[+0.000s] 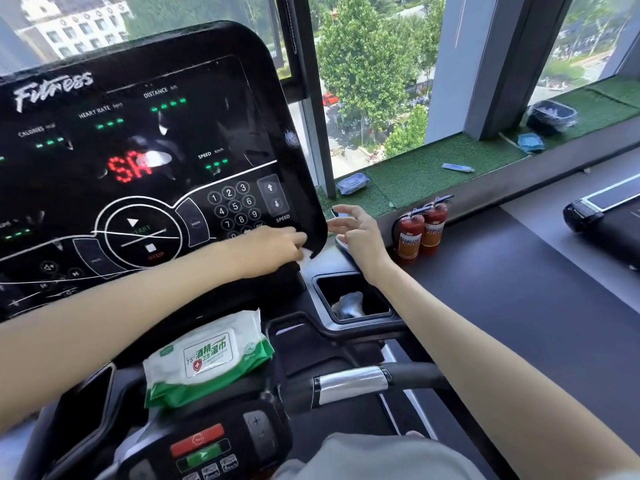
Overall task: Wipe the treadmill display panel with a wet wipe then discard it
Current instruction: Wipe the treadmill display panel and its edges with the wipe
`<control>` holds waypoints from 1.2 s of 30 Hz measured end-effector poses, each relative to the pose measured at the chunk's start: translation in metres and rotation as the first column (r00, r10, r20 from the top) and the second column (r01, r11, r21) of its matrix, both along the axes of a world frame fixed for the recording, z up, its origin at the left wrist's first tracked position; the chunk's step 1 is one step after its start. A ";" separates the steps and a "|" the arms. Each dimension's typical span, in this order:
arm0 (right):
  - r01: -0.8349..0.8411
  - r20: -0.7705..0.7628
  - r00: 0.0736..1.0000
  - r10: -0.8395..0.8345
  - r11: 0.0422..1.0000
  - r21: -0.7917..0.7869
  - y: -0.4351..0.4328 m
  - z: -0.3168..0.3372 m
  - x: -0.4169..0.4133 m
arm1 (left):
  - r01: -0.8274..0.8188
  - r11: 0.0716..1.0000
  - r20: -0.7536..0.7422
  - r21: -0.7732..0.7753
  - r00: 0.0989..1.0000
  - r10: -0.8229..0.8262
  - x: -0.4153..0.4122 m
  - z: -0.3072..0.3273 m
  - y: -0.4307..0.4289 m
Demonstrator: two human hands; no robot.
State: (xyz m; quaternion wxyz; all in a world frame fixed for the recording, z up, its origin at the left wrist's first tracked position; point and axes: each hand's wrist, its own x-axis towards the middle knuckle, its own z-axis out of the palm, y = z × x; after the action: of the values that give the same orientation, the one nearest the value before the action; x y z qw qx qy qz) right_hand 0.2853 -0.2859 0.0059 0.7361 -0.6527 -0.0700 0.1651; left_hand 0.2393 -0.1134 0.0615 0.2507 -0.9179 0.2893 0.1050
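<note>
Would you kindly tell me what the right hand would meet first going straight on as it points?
Probably the right edge of the display panel; the right hand points left at it, though depth is unclear.

My left hand (273, 249) grips the wet wipe (307, 254) at the lower right corner of the treadmill display panel (173, 133); my right hand (356, 232) hovers spread just beside it.

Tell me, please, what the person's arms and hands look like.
Both forearms are bare, with no sleeves in view. The left hand and right hand wear no gloves; no watch, bracelet or ring shows.
</note>
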 end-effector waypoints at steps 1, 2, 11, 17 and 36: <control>0.007 0.011 1.000 -0.007 1.000 -0.002 0.001 -0.001 0.000 | -0.017 1.000 0.010 -0.012 1.000 0.017 0.002 0.002 0.006; 0.015 0.019 1.000 -0.015 1.000 -0.008 0.002 -0.002 0.000 | -0.025 1.000 0.012 -0.013 1.000 0.025 0.003 0.005 0.009; 0.218 0.422 0.902 -0.085 0.936 -0.277 0.009 -0.001 -0.010 | -0.107 0.900 0.127 -0.423 0.976 0.176 -0.042 -0.014 0.055; 0.176 0.722 0.679 0.135 0.924 -0.339 0.038 -0.006 -0.031 | -0.151 0.822 0.233 -0.549 0.917 0.324 -0.061 -0.037 0.053; -0.036 0.743 0.541 0.394 0.893 -0.448 0.156 -0.010 -0.114 | -0.414 0.772 0.093 -0.483 0.852 0.515 -0.174 -0.013 0.183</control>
State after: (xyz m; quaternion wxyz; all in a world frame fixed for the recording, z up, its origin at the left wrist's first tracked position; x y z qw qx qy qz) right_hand 0.1712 -0.1301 -0.0040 0.4509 -0.7688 -0.4503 -0.0542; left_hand 0.0650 0.0695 0.0485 0.0299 -0.9988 0.0388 -0.0073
